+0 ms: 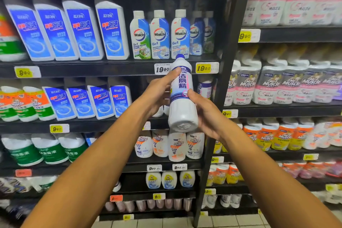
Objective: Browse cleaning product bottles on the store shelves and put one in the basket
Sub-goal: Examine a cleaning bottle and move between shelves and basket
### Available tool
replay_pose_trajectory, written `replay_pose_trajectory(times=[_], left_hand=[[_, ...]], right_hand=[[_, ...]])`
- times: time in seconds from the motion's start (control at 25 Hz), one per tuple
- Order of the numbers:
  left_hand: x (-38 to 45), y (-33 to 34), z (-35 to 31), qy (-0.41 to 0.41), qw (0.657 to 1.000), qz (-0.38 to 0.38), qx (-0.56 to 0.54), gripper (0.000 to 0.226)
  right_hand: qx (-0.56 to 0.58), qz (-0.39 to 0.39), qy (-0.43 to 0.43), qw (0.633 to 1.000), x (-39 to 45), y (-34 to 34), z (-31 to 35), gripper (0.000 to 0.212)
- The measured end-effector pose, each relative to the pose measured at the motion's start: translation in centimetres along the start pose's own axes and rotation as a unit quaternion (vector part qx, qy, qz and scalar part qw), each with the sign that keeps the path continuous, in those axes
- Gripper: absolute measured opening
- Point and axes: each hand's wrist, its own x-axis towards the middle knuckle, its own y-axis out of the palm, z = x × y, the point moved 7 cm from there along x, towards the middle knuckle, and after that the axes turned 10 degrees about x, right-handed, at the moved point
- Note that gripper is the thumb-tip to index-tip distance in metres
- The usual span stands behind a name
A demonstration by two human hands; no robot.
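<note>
While both hands hold it up in front of the shelving, the white toilet-cleaner bottle [182,96] tilts with its blue cap away and its base toward the camera. The left hand [160,91] wraps the labelled upper body, thumb lying along the label; the right hand [205,114] cups the lower body near the base, thumb pressed on the front. It looks like rigid moulded plastic, probably full and so fairly heavy, with a smooth, possibly slick wall; the waist below the label seems the surest place to grip, and one hand there should carry it. No basket is in view, so placing it remains to be done.

Behind it stand black metal shelves [111,65] packed with upright stock: blue-labelled angled-neck bottles [112,31], Walch washing machine cleaner bottles [160,37], Mr Muscle bottles [288,87] to the right. Yellow and white price tags [203,68] line the shelf edges. Pale floor tiles [231,222] show at the bottom.
</note>
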Motion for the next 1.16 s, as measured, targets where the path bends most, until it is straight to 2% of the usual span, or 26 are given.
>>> replay_pose_trajectory(times=[0.32,0.44,0.68,0.8,0.88,1.0,1.16], left_hand=[[-1.9,1.8,-1.3,-0.027,0.997,-0.059,-0.046,0.072],[-2.3,2.0,-1.7,-0.034,0.997,-0.063,-0.043,0.076],[-2.9,1.7,-2.9,-0.015,0.998,-0.06,-0.007,0.07],[-2.9,0.8,-3.9,0.042,0.997,-0.044,0.038,0.062],[-3.0,0.3,-4.6,0.087,0.994,-0.02,0.06,0.046],[-3.5,-0.2,-5.3,0.136,0.987,-0.015,0.084,0.029],[-4.1,-0.5,-5.4,0.178,0.98,-0.016,0.086,0.033]], right_hand=[[0.048,0.049,0.039,0.997,-1.7,0.7,1.6,0.054],[0.044,0.052,0.042,0.997,-2.2,0.8,2.0,0.065],[0.012,0.051,0.03,0.998,-2.5,1.1,2.8,0.064],[-0.068,0.056,0.008,0.996,-2.5,1.1,3.2,0.05],[-0.116,0.063,-0.015,0.991,-2.5,1.1,3.5,0.042],[-0.157,0.066,-0.037,0.985,-2.4,1.0,3.3,0.045],[-0.188,0.066,-0.058,0.978,-2.1,1.3,2.7,0.052]])
